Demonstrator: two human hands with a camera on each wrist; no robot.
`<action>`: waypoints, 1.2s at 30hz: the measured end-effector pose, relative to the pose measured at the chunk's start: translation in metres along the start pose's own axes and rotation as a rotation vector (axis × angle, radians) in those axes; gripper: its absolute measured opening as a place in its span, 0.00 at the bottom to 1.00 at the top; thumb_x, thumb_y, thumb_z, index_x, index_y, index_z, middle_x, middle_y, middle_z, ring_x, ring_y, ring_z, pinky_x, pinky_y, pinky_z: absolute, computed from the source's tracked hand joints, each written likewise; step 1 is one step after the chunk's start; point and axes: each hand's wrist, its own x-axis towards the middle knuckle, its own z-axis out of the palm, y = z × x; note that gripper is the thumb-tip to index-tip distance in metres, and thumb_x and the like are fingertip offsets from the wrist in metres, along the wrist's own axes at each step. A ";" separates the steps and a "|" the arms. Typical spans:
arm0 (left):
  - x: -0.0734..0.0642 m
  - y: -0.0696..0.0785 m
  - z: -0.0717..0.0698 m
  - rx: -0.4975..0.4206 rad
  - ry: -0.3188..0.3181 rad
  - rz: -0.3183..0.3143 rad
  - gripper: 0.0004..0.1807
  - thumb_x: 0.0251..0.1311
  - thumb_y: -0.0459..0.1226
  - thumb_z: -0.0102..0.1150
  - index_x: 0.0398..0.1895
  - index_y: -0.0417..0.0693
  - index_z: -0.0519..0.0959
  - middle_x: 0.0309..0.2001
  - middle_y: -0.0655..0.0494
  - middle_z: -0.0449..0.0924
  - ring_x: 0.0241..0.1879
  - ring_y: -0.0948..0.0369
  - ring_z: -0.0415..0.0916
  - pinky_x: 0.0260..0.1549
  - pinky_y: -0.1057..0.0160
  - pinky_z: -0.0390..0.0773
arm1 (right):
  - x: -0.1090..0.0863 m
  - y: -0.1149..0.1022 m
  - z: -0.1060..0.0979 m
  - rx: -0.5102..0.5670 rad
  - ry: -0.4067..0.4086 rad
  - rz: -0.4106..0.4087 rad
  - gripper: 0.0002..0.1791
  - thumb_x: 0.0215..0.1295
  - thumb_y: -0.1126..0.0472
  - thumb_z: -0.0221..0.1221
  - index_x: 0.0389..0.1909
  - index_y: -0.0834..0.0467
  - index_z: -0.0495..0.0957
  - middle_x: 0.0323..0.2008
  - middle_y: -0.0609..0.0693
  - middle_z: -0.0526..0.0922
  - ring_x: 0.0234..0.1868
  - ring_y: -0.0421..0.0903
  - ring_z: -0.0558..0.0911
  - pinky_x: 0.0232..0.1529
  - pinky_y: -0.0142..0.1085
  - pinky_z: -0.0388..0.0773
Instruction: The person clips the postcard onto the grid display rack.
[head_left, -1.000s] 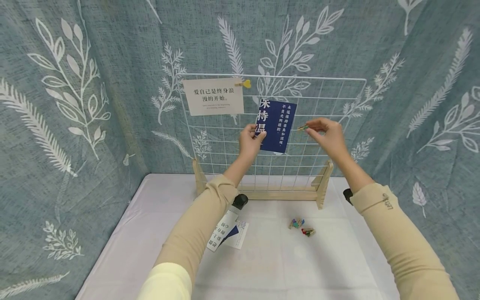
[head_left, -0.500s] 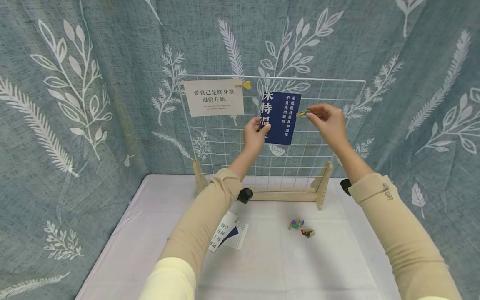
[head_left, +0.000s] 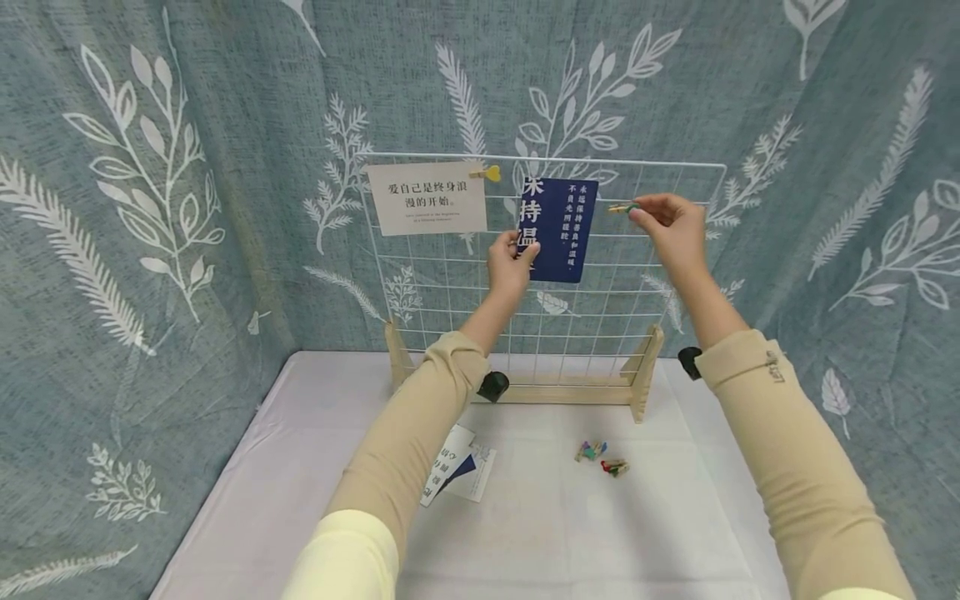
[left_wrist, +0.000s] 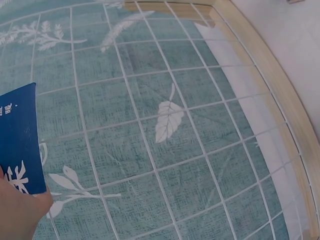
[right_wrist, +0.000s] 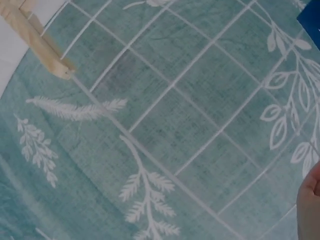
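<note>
My left hand (head_left: 510,268) pinches the left edge of a dark blue card (head_left: 561,237) with white lettering, nearly upright in front of the white wire grid (head_left: 637,258). To the right of that card, my right hand (head_left: 675,229) pinches a small wooden clothespin (head_left: 622,208) with a green end, apart from the card. A white lettered card (head_left: 427,204) hangs at the grid's upper left, with a yellow heart clothespin (head_left: 486,173) at its top right corner. The left wrist view shows my thumb on the blue card (left_wrist: 22,135); the right wrist view catches only the card's corner (right_wrist: 311,22).
Wooden feet (head_left: 643,375) hold the grid up on the white-covered table (head_left: 570,533). Several cards (head_left: 457,467) lie on the table near my left sleeve. Two small piles of clothespins (head_left: 592,450) lie in front of the grid. A patterned curtain (head_left: 247,250) surrounds the table.
My left hand has raised the blue card toward the grid's top bar and straightened it. My right hand has moved up with the clothespin, lately drawing right, away from the card's edge.
</note>
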 end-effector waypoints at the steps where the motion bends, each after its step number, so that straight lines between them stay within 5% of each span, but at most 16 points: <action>1: 0.001 0.000 0.000 0.006 0.008 0.001 0.17 0.62 0.29 0.55 0.53 0.30 0.72 0.47 0.33 0.80 0.46 0.44 0.80 0.43 0.57 0.82 | 0.002 -0.001 0.001 -0.001 0.009 0.003 0.16 0.60 0.67 0.61 0.45 0.74 0.77 0.23 0.23 0.77 0.29 0.24 0.77 0.37 0.18 0.74; 10: 0.005 0.004 0.005 0.084 0.091 -0.014 0.16 0.59 0.32 0.60 0.49 0.31 0.75 0.44 0.37 0.82 0.42 0.47 0.82 0.37 0.58 0.82 | 0.019 -0.015 0.012 0.168 0.152 0.063 0.04 0.56 0.71 0.63 0.33 0.65 0.82 0.20 0.32 0.81 0.25 0.28 0.79 0.35 0.19 0.76; 16: 0.005 0.007 0.007 0.075 0.104 -0.021 0.16 0.59 0.32 0.60 0.48 0.31 0.75 0.44 0.37 0.82 0.43 0.47 0.82 0.39 0.56 0.82 | 0.022 -0.021 0.019 0.200 0.193 0.061 0.09 0.57 0.72 0.61 0.38 0.74 0.79 0.16 0.29 0.79 0.23 0.27 0.79 0.34 0.19 0.77; 18: 0.005 0.007 0.008 0.072 0.108 -0.016 0.16 0.59 0.32 0.60 0.48 0.31 0.75 0.44 0.36 0.82 0.43 0.47 0.82 0.39 0.57 0.82 | 0.022 -0.022 0.021 0.241 0.199 0.070 0.10 0.57 0.74 0.60 0.39 0.77 0.77 0.15 0.30 0.79 0.20 0.28 0.78 0.30 0.19 0.77; 21: 0.004 0.007 0.009 0.077 0.124 -0.007 0.15 0.58 0.32 0.61 0.47 0.32 0.75 0.44 0.37 0.83 0.42 0.47 0.82 0.38 0.58 0.82 | 0.022 -0.024 0.023 0.311 0.198 0.087 0.02 0.57 0.75 0.60 0.32 0.71 0.79 0.14 0.34 0.80 0.13 0.30 0.77 0.19 0.19 0.74; 24: 0.003 0.006 0.011 0.090 0.136 0.004 0.15 0.58 0.32 0.61 0.47 0.32 0.76 0.43 0.37 0.83 0.40 0.47 0.82 0.36 0.58 0.82 | 0.022 -0.025 0.024 0.344 0.195 0.112 0.06 0.57 0.76 0.59 0.26 0.63 0.78 0.14 0.36 0.81 0.08 0.32 0.75 0.12 0.21 0.70; 27: 0.002 0.004 0.013 0.089 0.138 0.011 0.15 0.57 0.32 0.62 0.47 0.32 0.76 0.42 0.36 0.83 0.39 0.46 0.82 0.35 0.58 0.82 | 0.023 -0.025 0.025 0.323 0.203 0.126 0.02 0.58 0.76 0.59 0.30 0.69 0.78 0.13 0.35 0.80 0.07 0.32 0.74 0.10 0.21 0.69; 31: 0.003 0.003 0.014 0.063 0.149 0.020 0.15 0.57 0.31 0.61 0.46 0.31 0.75 0.42 0.36 0.83 0.39 0.46 0.82 0.36 0.58 0.83 | 0.025 -0.025 0.026 0.296 0.217 0.132 0.11 0.58 0.75 0.58 0.39 0.80 0.74 0.12 0.33 0.78 0.07 0.31 0.73 0.11 0.20 0.70; 36: 0.004 0.005 0.013 0.066 0.158 0.022 0.15 0.58 0.32 0.61 0.47 0.33 0.75 0.43 0.37 0.83 0.40 0.47 0.82 0.37 0.57 0.82 | 0.029 -0.027 0.029 0.300 0.211 0.158 0.14 0.58 0.75 0.59 0.43 0.81 0.74 0.13 0.34 0.78 0.08 0.32 0.75 0.13 0.22 0.73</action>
